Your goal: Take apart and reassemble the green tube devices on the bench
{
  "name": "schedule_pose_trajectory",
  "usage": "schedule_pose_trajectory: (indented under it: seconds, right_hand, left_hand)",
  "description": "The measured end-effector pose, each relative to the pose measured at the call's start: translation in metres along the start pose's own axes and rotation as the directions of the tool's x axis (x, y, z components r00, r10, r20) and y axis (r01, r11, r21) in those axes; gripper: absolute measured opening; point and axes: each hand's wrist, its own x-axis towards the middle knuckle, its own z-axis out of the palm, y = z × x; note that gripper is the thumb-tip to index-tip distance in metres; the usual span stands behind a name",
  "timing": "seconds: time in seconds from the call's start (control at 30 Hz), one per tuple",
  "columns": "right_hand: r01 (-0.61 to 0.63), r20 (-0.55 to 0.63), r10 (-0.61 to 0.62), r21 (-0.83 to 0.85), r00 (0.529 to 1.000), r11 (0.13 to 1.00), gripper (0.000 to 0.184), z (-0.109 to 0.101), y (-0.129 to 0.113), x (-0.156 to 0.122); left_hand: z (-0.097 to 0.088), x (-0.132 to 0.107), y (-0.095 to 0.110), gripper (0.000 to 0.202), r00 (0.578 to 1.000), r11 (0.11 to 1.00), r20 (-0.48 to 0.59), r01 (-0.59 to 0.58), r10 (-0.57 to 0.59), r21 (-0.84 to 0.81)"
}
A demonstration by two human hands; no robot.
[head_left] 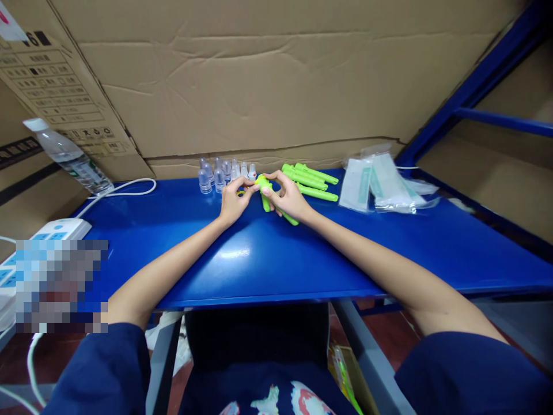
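Observation:
My right hand [291,199] is closed around a lime-green plastic handle [290,218] whose lower end sticks out below the fingers. At its top is a small yellow part [260,178], where the thumb and forefinger of my left hand [234,202] pinch. A second short lime-green section [265,203] points down between my hands; whether it belongs to the same piece I cannot tell. Just right of my right hand lie several similar lime-green handles [317,192]. Behind my left hand stand several small clear plastic caps [204,181] and whitish pointed ones [244,170].
Flat clear plastic bags [391,184] with white and green contents lie on the right of the blue table [233,271]. At left are a water bottle [73,155], a white cable [129,184] and a power strip [60,230]. A cardboard wall [268,86] closes the back.

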Motion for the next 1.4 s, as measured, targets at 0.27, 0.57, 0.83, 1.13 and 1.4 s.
schedule_pose_trajectory:
  seconds: [0.27,0.57,0.83,1.13,1.4]
  right_hand:
    - [-0.003,-0.081,0.002,-0.007,0.997,1.0,0.052,0.005,-0.011,-0.004]
    - [0.001,-0.101,-0.005,-0.036,0.995,0.999,0.05,0.008,-0.008,-0.004]
    - [-0.041,-0.142,0.033,-0.048,0.989,0.998,0.053,0.009,-0.007,-0.003]
    - [-0.002,-0.116,-0.004,-0.052,0.993,0.999,0.054,0.005,-0.005,-0.001]
    - [0.088,-0.126,-0.098,-0.082,0.987,0.993,0.052,0.006,0.001,0.001]
  left_hand:
    - [0.0,-0.001,0.002,0.039,1.0,1.0,-0.024,-0.004,0.004,0.001]
    - [0.001,-0.001,0.0,0.029,0.998,0.994,-0.032,-0.041,0.045,0.105]
    - [0.002,-0.002,0.002,0.026,0.996,0.984,-0.013,-0.086,0.09,0.153]
    - [0.004,-0.003,0.002,0.039,0.986,0.993,0.123,-0.111,0.114,-0.029]
    - [0.0,-0.001,0.006,0.052,0.948,0.986,0.28,-0.13,0.154,-0.102]
